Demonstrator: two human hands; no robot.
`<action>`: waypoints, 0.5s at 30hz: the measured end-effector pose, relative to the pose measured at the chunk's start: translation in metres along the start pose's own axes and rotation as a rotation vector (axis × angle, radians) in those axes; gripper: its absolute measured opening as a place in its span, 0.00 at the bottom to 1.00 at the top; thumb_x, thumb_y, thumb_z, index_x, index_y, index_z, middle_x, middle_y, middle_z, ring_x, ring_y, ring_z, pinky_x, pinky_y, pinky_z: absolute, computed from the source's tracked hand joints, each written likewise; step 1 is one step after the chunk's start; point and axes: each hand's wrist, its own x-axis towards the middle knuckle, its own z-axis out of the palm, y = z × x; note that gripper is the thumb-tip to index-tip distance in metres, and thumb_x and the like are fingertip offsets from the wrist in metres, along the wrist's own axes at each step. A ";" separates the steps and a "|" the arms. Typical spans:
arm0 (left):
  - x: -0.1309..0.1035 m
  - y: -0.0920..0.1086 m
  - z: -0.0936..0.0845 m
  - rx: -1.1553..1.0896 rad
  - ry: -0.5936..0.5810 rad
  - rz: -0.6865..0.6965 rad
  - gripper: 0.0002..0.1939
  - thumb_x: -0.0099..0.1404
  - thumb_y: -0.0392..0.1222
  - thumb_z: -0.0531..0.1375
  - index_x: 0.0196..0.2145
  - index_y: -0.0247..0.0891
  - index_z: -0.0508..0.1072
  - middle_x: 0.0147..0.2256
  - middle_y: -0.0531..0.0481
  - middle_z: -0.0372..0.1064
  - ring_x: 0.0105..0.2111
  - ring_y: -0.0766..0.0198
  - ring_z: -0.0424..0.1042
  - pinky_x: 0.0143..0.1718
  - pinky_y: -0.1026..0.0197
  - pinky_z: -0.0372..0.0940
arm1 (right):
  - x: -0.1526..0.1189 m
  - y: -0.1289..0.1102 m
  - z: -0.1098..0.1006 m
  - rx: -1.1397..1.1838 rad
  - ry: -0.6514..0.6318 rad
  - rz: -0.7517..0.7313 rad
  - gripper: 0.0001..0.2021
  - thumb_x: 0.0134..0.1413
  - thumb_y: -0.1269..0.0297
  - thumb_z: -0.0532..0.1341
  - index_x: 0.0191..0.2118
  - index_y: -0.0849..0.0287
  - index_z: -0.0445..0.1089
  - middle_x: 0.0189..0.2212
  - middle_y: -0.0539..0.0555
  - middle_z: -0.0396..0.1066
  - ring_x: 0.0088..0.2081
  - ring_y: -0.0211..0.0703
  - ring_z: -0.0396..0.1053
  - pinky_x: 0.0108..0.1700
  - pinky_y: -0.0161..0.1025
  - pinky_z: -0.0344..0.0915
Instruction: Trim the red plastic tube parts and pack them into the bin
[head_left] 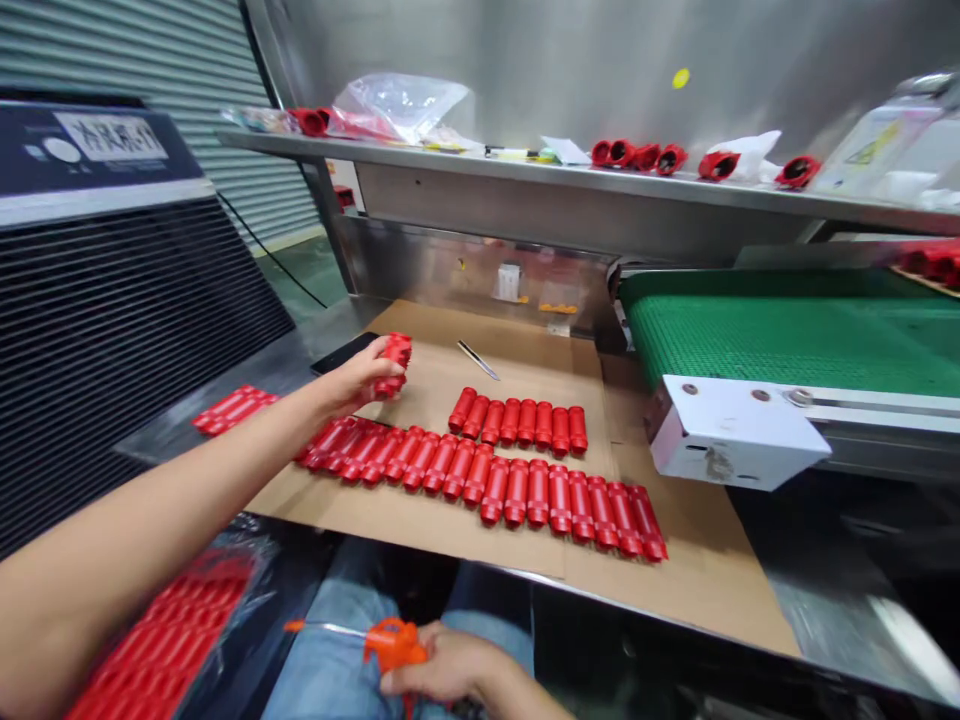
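My left hand [366, 375] reaches over the cardboard-covered table and grips a few red cylindrical parts [394, 362], held on end above the left side. Low over my lap, my right hand [444, 662] is wrapped round the handle of an orange air gun [394, 645], its thin metal nozzle pointing left. A long row of red cylinders [454, 468] lies side by side along the front of the cardboard [420, 520]. Behind it lies a shorter row of similar red cylinders [519, 424].
A pen-like tool [478, 360] and a dark flat object [346, 354] lie at the back. Right stands a green conveyor [787, 330] with a white box [735, 430] at its corner. A shelf [450, 160] crosses above. A bag of red parts [180, 640] sits lower left.
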 end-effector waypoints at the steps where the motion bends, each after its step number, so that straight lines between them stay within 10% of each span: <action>1: -0.026 -0.007 -0.009 -0.105 -0.032 0.014 0.46 0.61 0.63 0.57 0.73 0.43 0.61 0.60 0.40 0.73 0.52 0.47 0.77 0.49 0.45 0.76 | -0.014 -0.003 0.001 -0.030 0.041 -0.044 0.12 0.56 0.62 0.71 0.25 0.55 0.71 0.24 0.45 0.64 0.30 0.39 0.64 0.36 0.35 0.66; 4: -0.116 -0.041 -0.021 -0.585 -0.108 0.042 0.50 0.54 0.62 0.58 0.73 0.44 0.64 0.60 0.38 0.74 0.53 0.35 0.78 0.45 0.38 0.76 | -0.055 -0.014 0.003 -0.127 0.170 -0.194 0.05 0.58 0.60 0.70 0.34 0.53 0.75 0.42 0.50 0.71 0.51 0.47 0.68 0.56 0.38 0.67; 8: -0.226 -0.096 -0.010 -1.170 -0.046 0.039 0.48 0.52 0.60 0.64 0.71 0.52 0.70 0.48 0.41 0.82 0.52 0.29 0.78 0.38 0.38 0.75 | -0.097 -0.039 0.004 -0.287 0.262 -0.436 0.11 0.71 0.55 0.61 0.37 0.53 0.74 0.37 0.53 0.72 0.40 0.45 0.73 0.47 0.39 0.70; 15: -0.311 -0.182 -0.027 -1.083 0.172 -0.104 0.58 0.50 0.52 0.69 0.77 0.42 0.60 0.60 0.33 0.77 0.55 0.30 0.79 0.50 0.38 0.75 | -0.110 -0.116 0.020 -0.565 0.227 -0.507 0.09 0.75 0.55 0.62 0.40 0.49 0.74 0.30 0.50 0.75 0.31 0.43 0.74 0.36 0.37 0.69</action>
